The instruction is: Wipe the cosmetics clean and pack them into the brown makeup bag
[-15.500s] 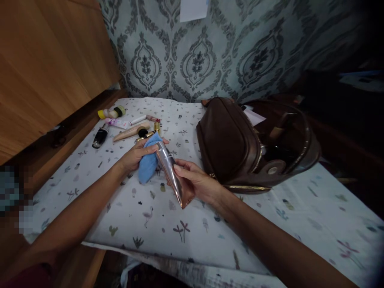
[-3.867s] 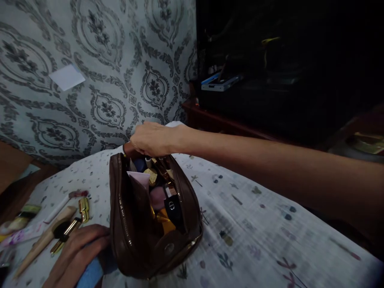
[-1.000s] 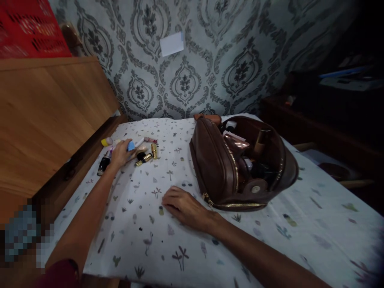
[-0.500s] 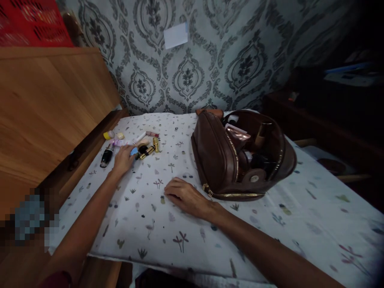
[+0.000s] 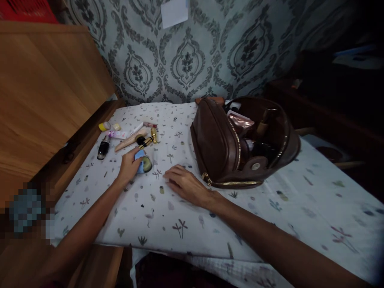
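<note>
My left hand (image 5: 129,163) is closed on a small blue item with a rounded olive-green end (image 5: 145,164), whose kind I cannot make out. Just beyond it lie gold-and-black tubes that look like lipsticks (image 5: 146,142), a beige tube (image 5: 129,141) and a white-and-purple tube (image 5: 118,135). A small bottle of dark liquid (image 5: 103,148) rests to the left of that hand. My right hand (image 5: 188,186) lies on the patterned cloth with loosely bent fingers and nothing visible in them. Beside it stands a brown makeup bag (image 5: 214,148), unzipped, with cosmetics inside.
The table's patterned cloth (image 5: 150,236) reaches back to a wall with grey damask print (image 5: 187,64). A wooden panel (image 5: 51,80) rises along the left. Small yellow-topped containers (image 5: 105,126) lie near the left edge. Dark furniture (image 5: 339,116) borders the right.
My left hand has drawn the blue item toward me and to the right, away from the cosmetics pile. The view has tilted slightly down. My right hand stays in place on the cloth.
</note>
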Tool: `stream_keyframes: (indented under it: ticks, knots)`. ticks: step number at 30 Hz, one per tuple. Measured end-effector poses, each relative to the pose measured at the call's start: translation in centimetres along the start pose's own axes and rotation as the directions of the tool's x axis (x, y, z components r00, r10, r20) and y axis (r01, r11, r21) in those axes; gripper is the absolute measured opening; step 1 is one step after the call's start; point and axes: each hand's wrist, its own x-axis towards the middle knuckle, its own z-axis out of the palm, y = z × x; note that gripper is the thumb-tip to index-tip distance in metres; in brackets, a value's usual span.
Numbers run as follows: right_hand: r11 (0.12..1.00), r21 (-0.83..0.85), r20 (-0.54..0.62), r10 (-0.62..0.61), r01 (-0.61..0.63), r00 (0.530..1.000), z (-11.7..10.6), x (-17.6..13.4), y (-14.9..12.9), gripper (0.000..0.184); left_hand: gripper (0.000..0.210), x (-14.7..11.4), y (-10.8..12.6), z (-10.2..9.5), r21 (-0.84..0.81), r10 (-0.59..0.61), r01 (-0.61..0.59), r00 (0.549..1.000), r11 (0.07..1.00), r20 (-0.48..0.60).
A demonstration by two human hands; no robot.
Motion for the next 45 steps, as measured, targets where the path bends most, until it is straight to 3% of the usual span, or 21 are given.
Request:
stream_keyframes:
  ticks: [4,7,11,13,17,22,26,33,35,38,41,43,45]
  knots:
    - [0.992,-0.005,-0.074,0.125,-0.126,0.989,-0.3,0.1,0.1,0.034,0.027,-1.6,3.5,1.7,-0.263,0.004,0.038,0.987,0.964,0.159]
    - [0.982,0.029,-0.046,0.187,-0.186,0.981,-0.4,0.2,0.2,0.042,0.027,-2.4,5.5,2.3,-0.311,0.083,-0.002,0.966,0.95,0.245]
    - [0.973,0.024,-0.041,0.232,-0.231,0.972,-0.3,0.3,0.3,0.033,0.037,-3.4,7.1,2.9,-0.131,0.325,-0.299,0.893,0.945,0.311]
    - [0.969,0.028,-0.052,0.246,-0.245,0.968,-0.1,0.4,0.4,0.03,0.043,-3.8,7.3,3.2,-0.008,0.354,-0.372,0.875,0.928,0.33]
    - [0.966,0.048,-0.061,0.256,-0.253,0.965,-0.1,0.6,0.8,0.029,0.05,-3.7,7.3,3.7,0.138,0.308,-0.369,0.892,0.919,0.331]
    - [0.952,0.087,-0.102,0.302,-0.294,0.948,-0.1,0.6,1.1,0.037,0.04,-2.8,8.0,4.1,0.121,0.29,-0.349,0.892,0.929,0.346]
    - [0.967,0.074,-0.132,0.252,-0.244,0.959,0.2,0.2,1.2,0.043,0.044,-3.1,6.7,4.9,0.154,0.343,-0.402,0.887,0.902,0.308]
    - [0.977,0.033,-0.06,0.214,-0.212,0.975,-0.4,0.4,1.3,0.044,0.064,-4.7,0.9,4.8,0.294,0.499,-0.564,0.823,0.772,0.27]
    - [0.981,-0.007,-0.056,0.195,-0.195,0.979,-0.6,0.6,1.3,0.043,0.066,-4.8,0.0,4.0,0.287,0.544,-0.615,0.786,0.734,0.293]
    - [0.986,-0.058,-0.061,0.154,-0.157,0.986,-1.0,0.7,1.2,0.037,0.068,-4.8,-0.3,3.1,0.253,0.61,-0.714,0.694,0.653,0.383]
    - [0.988,-0.06,-0.046,0.139,-0.141,0.989,-1.7,0.6,1.0,0.037,0.069,-4.9,0.0,2.8,0.242,0.705,-0.776,0.63,0.582,0.326]
    - [0.989,-0.043,-0.038,0.14,-0.142,0.989,-2.2,0.3,0.8,0.034,0.068,-5.3,0.6,2.9,0.246,0.708,-0.768,0.64,0.591,0.298]
    - [0.99,-0.014,-0.033,0.14,-0.141,0.99,-2.5,0.2,0.6,0.033,0.066,-5.7,1.5,3.0,0.259,0.622,-0.688,0.725,0.678,0.295]
